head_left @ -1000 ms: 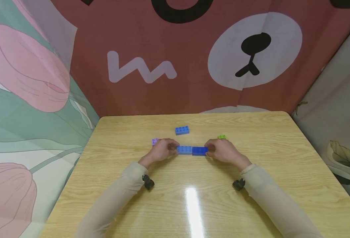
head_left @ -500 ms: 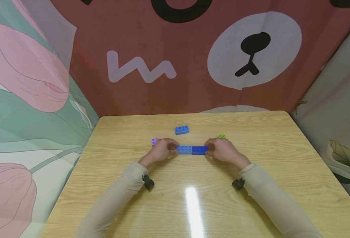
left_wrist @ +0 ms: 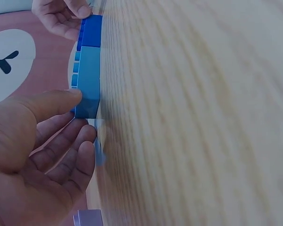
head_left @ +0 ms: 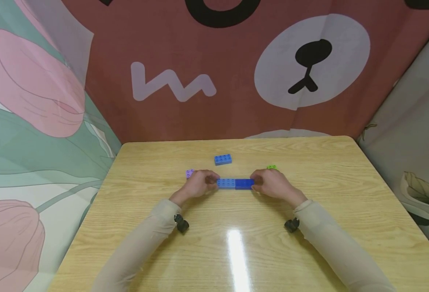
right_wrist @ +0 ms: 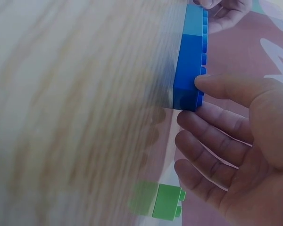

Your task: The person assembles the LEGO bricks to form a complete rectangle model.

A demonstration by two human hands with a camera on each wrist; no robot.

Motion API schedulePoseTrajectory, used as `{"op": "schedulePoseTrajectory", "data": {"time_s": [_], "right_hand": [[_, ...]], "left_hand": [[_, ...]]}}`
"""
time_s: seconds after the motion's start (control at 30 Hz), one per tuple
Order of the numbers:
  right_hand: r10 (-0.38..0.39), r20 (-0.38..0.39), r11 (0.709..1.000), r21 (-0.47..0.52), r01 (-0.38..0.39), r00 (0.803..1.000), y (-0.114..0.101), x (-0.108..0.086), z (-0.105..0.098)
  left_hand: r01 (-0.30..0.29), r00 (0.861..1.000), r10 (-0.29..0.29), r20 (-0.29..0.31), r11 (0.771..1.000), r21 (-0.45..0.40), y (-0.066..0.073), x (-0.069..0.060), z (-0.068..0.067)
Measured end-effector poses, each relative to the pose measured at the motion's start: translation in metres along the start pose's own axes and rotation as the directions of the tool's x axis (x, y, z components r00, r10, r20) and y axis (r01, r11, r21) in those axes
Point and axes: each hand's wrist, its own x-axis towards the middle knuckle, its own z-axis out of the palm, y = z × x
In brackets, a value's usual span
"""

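Note:
Two toy building bricks lie end to end on the wooden table, a light blue brick (head_left: pixel 226 184) on the left and a dark blue brick (head_left: pixel 244 184) on the right. Their ends meet with no visible gap. My left hand (head_left: pixel 201 183) pinches the light blue brick at its outer end, thumb (left_wrist: pixel 71 97) on the near side. At the opposite end, my right hand (head_left: pixel 272 183) pinches the dark blue brick, its thumb (right_wrist: pixel 217 88) on the near face. The other fingers of both hands are loosely bent beside the bricks.
Behind the pair lies a blue eight-stud brick (head_left: pixel 223 159). A purple brick (head_left: pixel 190 173) shows partly beyond the left hand, and a green brick (head_left: pixel 272 167) partly beyond the right. The table (head_left: pixel 272 251) reaches back to a printed curtain.
The dark blue brick has shifted slightly away from the person, so its long side now lines up with the light blue brick's. Both hands keep their hold; the other bricks stay put.

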Motion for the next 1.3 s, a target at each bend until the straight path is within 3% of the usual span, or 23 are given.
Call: {"op": "schedulePoseTrajectory", "data": {"time_s": [0.77,1.3], "right_hand": [[-0.001,0.009,1.000,-0.001,0.001,1.000,0.001,0.002,-0.001],[0.036,-0.015,0.990,0.138,-0.033,0.999,0.001,0.014,-0.013]], "left_hand": [[-0.005,1.000,0.005,-0.003,1.000,0.002,0.000,-0.001,-0.001],[-0.004,1.000,0.003,-0.009,1.000,-0.020,-0.002,-0.001,0.002]]}}
